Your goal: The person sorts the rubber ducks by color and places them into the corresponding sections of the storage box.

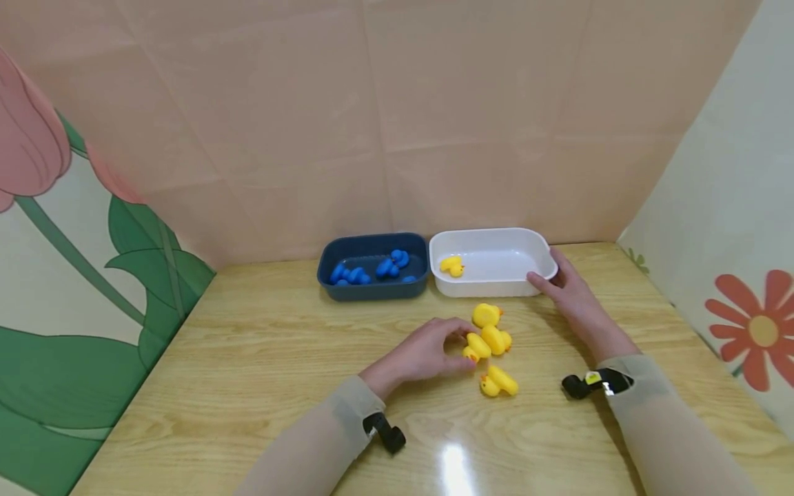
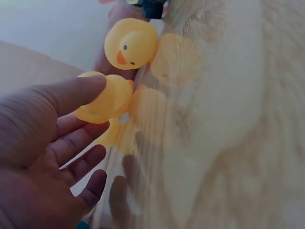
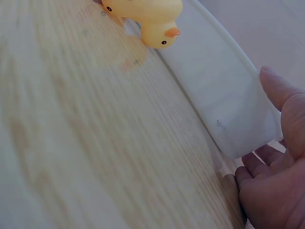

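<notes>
My left hand (image 1: 428, 349) pinches a yellow rubber duck (image 1: 477, 346) between thumb and index finger, low over the table. In the left wrist view the thumb lies across this duck (image 2: 114, 98) and the other fingers are loosely bent. Close beside it are another yellow duck (image 1: 497, 339) and one more behind (image 1: 486, 315). A further duck (image 1: 498, 381) lies nearer me. My right hand (image 1: 579, 296) grips the right end of a white tray (image 1: 490, 288), thumb at the rim and fingers around the outside. One yellow duck (image 1: 452, 266) lies inside at the left.
A dark blue tray (image 1: 375, 292) with several blue toy ducks (image 1: 356, 275) stands left of the white one, their ends close together. Behind both rises a pink cloth backdrop (image 1: 384, 124). The wooden table (image 1: 267, 344) has flower-patterned panels at both sides.
</notes>
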A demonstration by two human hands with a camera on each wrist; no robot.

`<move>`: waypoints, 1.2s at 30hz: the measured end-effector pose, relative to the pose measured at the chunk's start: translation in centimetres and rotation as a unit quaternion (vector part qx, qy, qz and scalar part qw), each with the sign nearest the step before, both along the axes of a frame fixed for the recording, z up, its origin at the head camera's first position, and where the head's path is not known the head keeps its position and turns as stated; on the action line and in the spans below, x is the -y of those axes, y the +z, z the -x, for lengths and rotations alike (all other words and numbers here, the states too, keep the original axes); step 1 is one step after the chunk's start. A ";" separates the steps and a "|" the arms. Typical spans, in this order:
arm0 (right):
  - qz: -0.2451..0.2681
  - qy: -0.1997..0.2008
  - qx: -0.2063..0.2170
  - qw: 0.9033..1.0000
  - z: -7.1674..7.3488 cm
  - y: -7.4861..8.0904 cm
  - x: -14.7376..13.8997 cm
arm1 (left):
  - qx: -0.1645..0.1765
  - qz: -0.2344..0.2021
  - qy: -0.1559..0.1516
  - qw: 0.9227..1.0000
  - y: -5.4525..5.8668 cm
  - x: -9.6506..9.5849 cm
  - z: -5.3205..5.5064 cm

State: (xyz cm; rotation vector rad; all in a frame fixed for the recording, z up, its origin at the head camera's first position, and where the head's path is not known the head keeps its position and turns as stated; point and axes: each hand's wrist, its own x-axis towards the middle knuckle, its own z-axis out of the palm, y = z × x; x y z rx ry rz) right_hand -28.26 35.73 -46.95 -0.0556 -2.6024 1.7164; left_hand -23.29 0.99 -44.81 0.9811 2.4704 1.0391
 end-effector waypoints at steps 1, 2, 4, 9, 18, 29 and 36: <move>0.002 0.001 -0.001 1.000 0.0 0.0 0.0 | 0.000 -0.002 0.003 1.000 0.1 0.0 0.0; 0.005 0.003 -0.004 1.000 0.0 0.0 0.0 | -0.001 -0.004 0.007 1.000 0.1 0.0 0.0; 0.007 0.004 -0.007 1.000 0.0 0.0 0.0 | -0.006 -0.011 0.014 1.000 0.2 -0.1 0.0; 0.000 0.002 -0.004 1.000 0.0 0.1 -0.2 | -0.008 -0.030 0.047 0.998 0.7 -0.2 0.1; -0.002 0.004 -0.004 1.000 -0.1 -0.1 0.0 | -0.017 -0.072 0.097 0.992 1.7 0.3 0.4; -0.005 0.001 0.002 1.000 0.3 -0.3 0.0 | -0.073 -0.088 0.139 0.984 3.0 0.7 1.7; -0.010 0.002 0.008 1.000 0.5 -0.5 -0.1 | -0.084 -0.086 0.178 0.977 4.1 0.0 3.2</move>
